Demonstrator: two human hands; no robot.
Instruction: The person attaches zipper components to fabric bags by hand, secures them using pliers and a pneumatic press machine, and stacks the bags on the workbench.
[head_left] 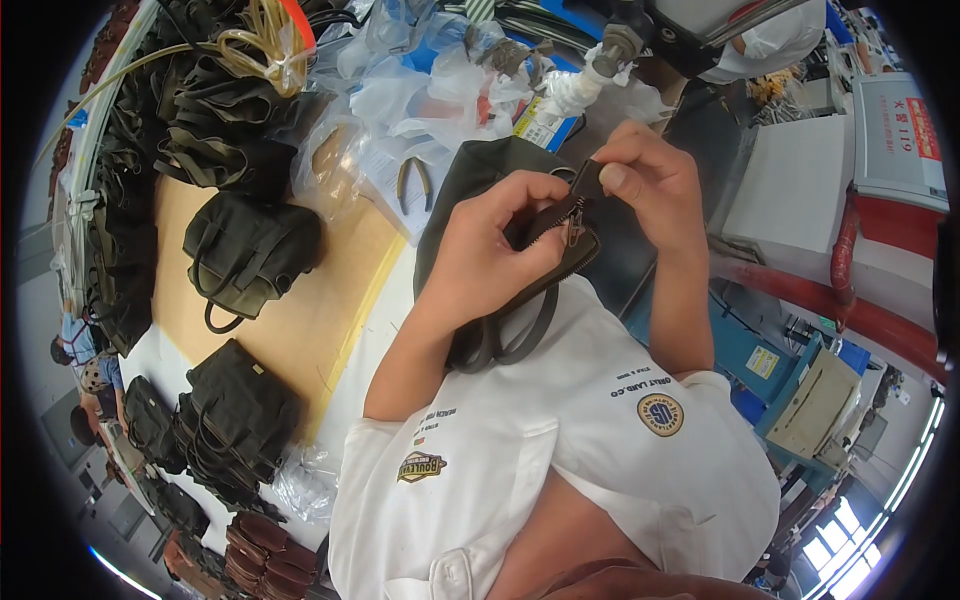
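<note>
Dark bag (pixel 490 165), zippered edge (pixel 587 182) pinched by left hand (pixel 490 238) and right hand (pixel 655 185), leaves slim room beside the yellow strip (pixel 365 310).

The left fingers (pixel 535 188) hide part of the zippered piece (pixel 578 262) and of the dark bag (pixel 452 192) behind it, the tubing (pixel 262 55) toward the counter's (pixel 378 325) far edge is cut off by the view's top, and the print on the paper (pixel 382 180) under the pliers (pixel 427 182) is too small to read.
</note>
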